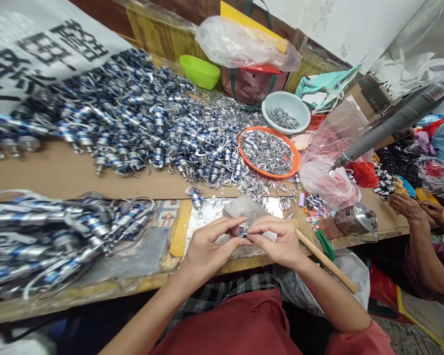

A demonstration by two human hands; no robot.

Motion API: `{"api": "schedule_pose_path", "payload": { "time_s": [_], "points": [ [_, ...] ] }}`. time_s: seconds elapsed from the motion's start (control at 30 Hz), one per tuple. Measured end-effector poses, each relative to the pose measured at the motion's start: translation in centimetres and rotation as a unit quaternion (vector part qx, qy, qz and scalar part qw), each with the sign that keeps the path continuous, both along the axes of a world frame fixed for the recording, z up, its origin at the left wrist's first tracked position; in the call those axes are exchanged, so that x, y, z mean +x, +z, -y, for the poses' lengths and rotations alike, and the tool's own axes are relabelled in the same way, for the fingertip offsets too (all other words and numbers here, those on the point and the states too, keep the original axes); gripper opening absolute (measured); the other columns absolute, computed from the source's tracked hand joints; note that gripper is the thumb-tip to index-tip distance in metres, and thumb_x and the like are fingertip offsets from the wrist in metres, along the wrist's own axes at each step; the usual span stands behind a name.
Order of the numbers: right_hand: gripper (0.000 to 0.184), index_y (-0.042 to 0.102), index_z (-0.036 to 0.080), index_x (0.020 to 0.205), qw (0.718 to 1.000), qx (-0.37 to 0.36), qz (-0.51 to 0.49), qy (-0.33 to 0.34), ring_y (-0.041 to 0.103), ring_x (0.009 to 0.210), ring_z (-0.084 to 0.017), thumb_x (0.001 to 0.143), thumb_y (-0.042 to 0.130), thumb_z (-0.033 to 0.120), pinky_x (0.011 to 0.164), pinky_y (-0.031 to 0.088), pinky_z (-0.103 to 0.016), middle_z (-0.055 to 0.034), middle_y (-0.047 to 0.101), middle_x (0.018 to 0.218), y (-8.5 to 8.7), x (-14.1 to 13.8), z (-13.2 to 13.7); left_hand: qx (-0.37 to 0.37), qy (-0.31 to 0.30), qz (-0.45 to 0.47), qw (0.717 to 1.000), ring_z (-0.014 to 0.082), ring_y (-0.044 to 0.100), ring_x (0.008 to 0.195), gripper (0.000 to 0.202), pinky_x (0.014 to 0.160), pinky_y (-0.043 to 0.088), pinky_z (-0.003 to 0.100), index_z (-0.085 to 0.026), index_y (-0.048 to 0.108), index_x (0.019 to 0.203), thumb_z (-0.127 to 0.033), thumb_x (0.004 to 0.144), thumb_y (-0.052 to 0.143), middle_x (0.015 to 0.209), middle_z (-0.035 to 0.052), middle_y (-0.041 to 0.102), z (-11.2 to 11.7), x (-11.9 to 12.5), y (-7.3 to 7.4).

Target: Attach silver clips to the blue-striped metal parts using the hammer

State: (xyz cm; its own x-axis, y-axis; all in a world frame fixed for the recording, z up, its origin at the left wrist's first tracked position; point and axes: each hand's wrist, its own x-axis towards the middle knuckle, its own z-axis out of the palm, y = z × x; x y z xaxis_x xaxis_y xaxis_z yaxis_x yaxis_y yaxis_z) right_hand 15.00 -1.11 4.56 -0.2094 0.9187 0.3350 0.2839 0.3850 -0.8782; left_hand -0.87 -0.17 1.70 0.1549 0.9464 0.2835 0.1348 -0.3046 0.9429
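Note:
My left hand [210,244] and my right hand [279,241] meet at the front of the workbench. Their thumbs and fingers pinch a small blue-and-silver metal piece [243,231] between them; most of it is covered by the fingertips. Just behind the fingers lies a rough grey stone block [244,206] on a white sheet. A blue-and-silver cylinder fitting [196,198] with a ring rests left of the stone, apart from my hands. Beside my right forearm, a wooden handle [327,261] juts over the bench edge; its far end is hidden.
A large heap of blue-and-silver fittings [133,113] covers the back left. An orange tray [297,162] and a pale blue bowl [304,127] hold metal parts. A power screwdriver [392,123] hangs at right. A metal mug [350,219] stands near another person's hands [410,212].

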Motion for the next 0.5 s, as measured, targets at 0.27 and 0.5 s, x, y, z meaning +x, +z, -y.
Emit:
{"api": "schedule_pose_path", "payload": {
  "time_s": [0.27, 0.5],
  "points": [
    [0.015, 0.064, 0.015, 0.089, 0.995, 0.09, 0.034, 0.012, 0.063, 0.082, -0.016, 0.074, 0.065, 0.018, 0.074, 0.052, -0.03, -0.008, 0.067, 0.085, -0.9, 1.4, 0.8, -0.098, -0.004, 0.052, 0.994, 0.0123, 0.062, 0.061, 0.009, 0.057, 0.048, 0.019, -0.024, 0.074, 0.062, -0.015, 0.06, 0.07, 0.063, 0.0004, 0.068, 0.4, -0.2, 1.3],
    [0.02, 0.061, 0.014, 0.097, 0.906, 0.357, 0.219, 0.059, 0.061, 0.089, -0.016, 0.085, 0.045, 0.007, 0.068, 0.053, -0.026, -0.0116, 0.066, 0.093, -1.6, 2.9, 1.2, -0.167, -0.008, 0.036, 0.985, 0.013, 0.062, 0.059, 0.005, 0.055, 0.048, 0.019, -0.024, 0.074, 0.061, -0.02, 0.059, 0.071, 0.062, 0.0005, 0.068, 0.5, -0.2, 2.4]
  ]
}}
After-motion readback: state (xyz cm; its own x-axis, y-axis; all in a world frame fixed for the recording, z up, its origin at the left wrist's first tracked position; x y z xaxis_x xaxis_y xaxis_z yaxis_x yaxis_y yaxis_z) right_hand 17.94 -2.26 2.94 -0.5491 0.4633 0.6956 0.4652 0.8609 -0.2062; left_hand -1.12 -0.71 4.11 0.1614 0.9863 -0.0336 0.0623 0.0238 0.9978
